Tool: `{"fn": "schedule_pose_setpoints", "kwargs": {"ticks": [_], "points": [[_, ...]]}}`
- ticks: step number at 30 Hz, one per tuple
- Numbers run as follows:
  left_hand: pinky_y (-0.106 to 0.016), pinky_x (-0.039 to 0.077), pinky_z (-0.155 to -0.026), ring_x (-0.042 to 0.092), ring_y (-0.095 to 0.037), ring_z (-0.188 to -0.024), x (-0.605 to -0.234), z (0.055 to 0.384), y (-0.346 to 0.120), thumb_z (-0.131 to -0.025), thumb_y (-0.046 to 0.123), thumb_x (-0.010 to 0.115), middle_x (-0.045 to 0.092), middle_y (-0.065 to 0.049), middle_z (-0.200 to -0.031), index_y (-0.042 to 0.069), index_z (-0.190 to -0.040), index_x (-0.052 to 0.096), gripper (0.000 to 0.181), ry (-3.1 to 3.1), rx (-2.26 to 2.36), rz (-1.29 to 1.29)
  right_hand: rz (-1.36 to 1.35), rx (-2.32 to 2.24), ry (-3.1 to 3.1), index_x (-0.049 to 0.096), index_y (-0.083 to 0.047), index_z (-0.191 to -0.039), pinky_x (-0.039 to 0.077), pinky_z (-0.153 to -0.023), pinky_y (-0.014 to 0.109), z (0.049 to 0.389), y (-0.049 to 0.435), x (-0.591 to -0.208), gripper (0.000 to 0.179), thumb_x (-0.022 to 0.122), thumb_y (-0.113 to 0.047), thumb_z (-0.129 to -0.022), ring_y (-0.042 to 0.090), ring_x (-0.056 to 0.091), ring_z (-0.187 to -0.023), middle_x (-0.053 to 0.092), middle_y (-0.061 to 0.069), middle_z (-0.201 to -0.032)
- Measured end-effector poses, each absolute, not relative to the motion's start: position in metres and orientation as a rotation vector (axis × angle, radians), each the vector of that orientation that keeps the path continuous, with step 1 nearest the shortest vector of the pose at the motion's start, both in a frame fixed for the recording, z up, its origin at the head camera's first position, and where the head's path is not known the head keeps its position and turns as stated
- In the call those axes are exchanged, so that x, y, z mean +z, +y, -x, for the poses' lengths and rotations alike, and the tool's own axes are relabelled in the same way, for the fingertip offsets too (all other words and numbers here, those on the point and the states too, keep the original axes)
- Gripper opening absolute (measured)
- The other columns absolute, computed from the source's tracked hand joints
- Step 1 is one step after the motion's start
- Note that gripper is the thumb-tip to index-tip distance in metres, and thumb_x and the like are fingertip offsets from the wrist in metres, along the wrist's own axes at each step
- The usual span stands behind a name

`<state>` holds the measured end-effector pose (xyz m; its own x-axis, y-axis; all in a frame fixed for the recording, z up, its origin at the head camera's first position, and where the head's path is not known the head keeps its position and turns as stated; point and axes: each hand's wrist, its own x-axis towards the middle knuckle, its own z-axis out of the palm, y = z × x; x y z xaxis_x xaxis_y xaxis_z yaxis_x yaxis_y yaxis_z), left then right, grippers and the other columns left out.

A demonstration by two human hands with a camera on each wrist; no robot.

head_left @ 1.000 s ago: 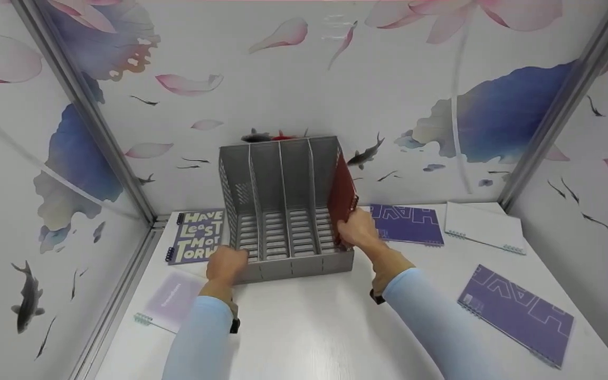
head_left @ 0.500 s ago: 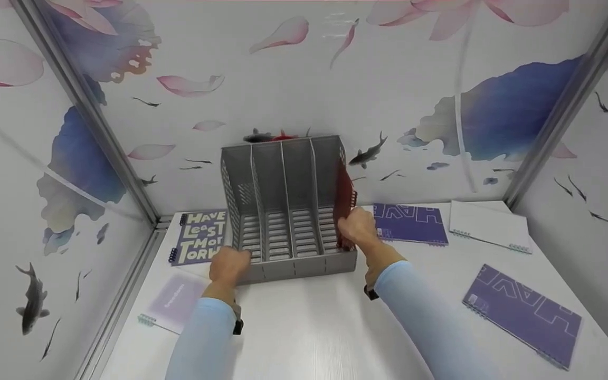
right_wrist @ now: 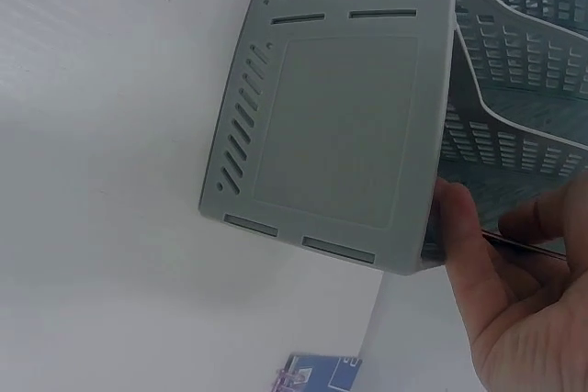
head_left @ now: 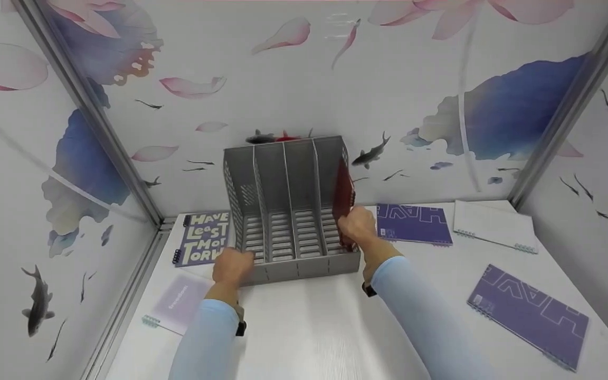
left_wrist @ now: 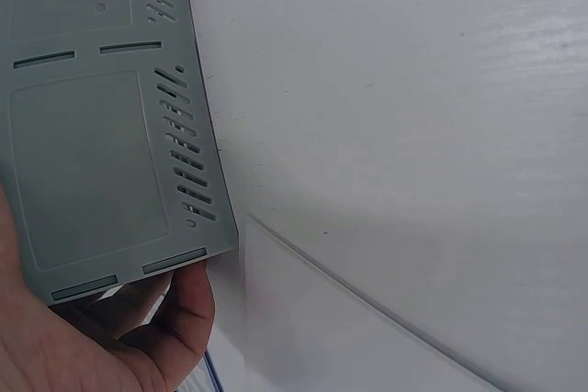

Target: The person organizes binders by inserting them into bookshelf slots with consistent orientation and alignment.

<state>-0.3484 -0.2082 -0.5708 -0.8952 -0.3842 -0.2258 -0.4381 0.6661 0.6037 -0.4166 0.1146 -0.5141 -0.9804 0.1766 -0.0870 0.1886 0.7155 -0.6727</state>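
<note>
A grey file organizer [head_left: 304, 266] with several upright compartments stands against the back wall. My left hand [head_left: 233, 266] grips its front left corner; in the left wrist view the fingers [left_wrist: 191, 305] curl beneath the organizer's edge. In the rightmost compartment, a red spiral notebook [head_left: 343, 198] stands upright along the side wall. My right hand [head_left: 358, 226] pinches the notebook's near edge at the organizer's front right. From the right wrist view, thumb and fingers hold the notebook's thin edge [right_wrist: 528, 246], beside the organizer's front panel [right_wrist: 340, 126]. Most of the notebook's face is hidden there.
Left of the organizer lie a purple lettered notebook [head_left: 203, 240] and a pale lilac notebook [head_left: 180, 302]. On the right are two purple notebooks, one at the back [head_left: 415, 224] and one nearer [head_left: 528, 316], plus a white notebook [head_left: 494, 226]. Patterned panels surround the white table [head_left: 304, 332].
The red notebook has slid slightly deeper into the rightmost compartment, with my right hand still holding it. My left hand keeps its grip on the organizer; the head view has shifted a little.
</note>
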Motion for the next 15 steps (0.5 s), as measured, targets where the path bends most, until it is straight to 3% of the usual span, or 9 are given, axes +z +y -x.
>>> {"fn": "schedule_pose_setpoints", "kwargs": {"ticks": [4, 10, 15], "points": [[-0.06, 0.057, -0.107, 0.072, -0.048, -0.129, -0.5718, 0.3481, -0.2079, -0.106, 0.041, 0.059, 0.075, -0.026, -0.138, -0.003, -0.143, 0.066, 0.058, 2.793, 1.05, 0.704, -0.325, -1.18, 2.869, 0.073, 0.007, -0.125, 0.066, -0.096, 0.049, 0.4177, 0.1117, -0.5147, 0.038, 0.057, -0.019, -0.103, 0.039, 0.081, -0.105, 0.08, 0.028, -0.123], [-0.06, 0.057, -0.107, 0.072, -0.047, -0.127, -0.5729, 0.3459, -0.2066, -0.106, 0.041, 0.06, 0.075, -0.026, -0.137, -0.005, -0.143, 0.066, 0.059, 2.794, 1.06, 0.695, -0.318, -1.19, 2.874, 0.073, 0.007, -0.125, 0.062, -0.104, 0.055, 0.4171, 0.1091, -0.5149, 0.04, 0.054, -0.022, -0.105, 0.043, 0.078, -0.118, 0.079, 0.029, -0.126], [-0.06, 0.057, -0.106, 0.073, -0.046, -0.125, -0.5717, 0.3465, -0.2085, -0.106, 0.04, 0.059, 0.076, -0.026, -0.135, -0.005, -0.141, 0.067, 0.057, 2.806, 1.049, 0.691, -0.331, -1.293, 2.779, 0.069, 0.006, -0.139, 0.064, -0.105, 0.051, 0.4223, 0.1087, -0.5151, 0.044, 0.053, -0.021, -0.109, 0.041, 0.078, -0.12, 0.078, 0.027, -0.131]]}}
